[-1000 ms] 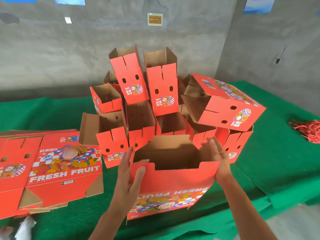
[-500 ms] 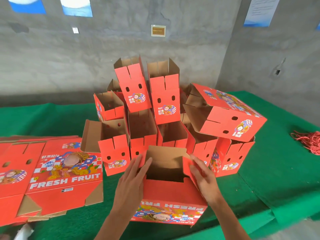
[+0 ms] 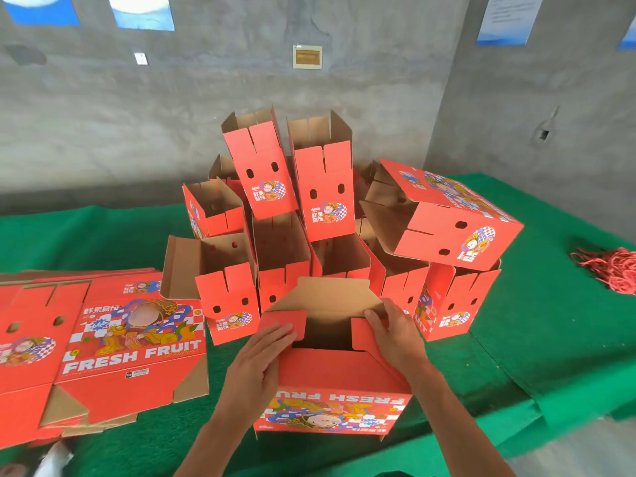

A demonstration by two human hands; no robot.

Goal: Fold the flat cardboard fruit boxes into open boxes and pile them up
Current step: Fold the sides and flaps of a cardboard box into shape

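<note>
Cardboard fruit box point(image 3: 335, 380) sits at six o'clock on the green tabletop point(image 3: 550, 339), half formed, printed side facing the person, mouth open upward. Left hand point(image 3: 256, 366) lies flat with straight fingers, pressing the left end flap point(image 3: 287, 321) inward. Right hand point(image 3: 395, 333) presses the right end flap point(image 3: 364, 335) in, fingers laid along its top edge; I can't tell whether the thumb hooks behind it. Big back flap point(image 3: 327, 297) stands up brown beyond them.

Risk here, I'd judge: if one flap springs back when the pressure eases, the walls skew and the box won't hold square.

At nine o'clock, flat blanks point(image 3: 130, 356) lie stacked. At twelve, beyond the box, the pile of folded boxes point(image 3: 309, 208) leans every way; the tilted one at two o'clock point(image 3: 451, 215) looks ready to slide if bumped. Red string bundle point(image 3: 609, 270) lies at three o'clock.
</note>
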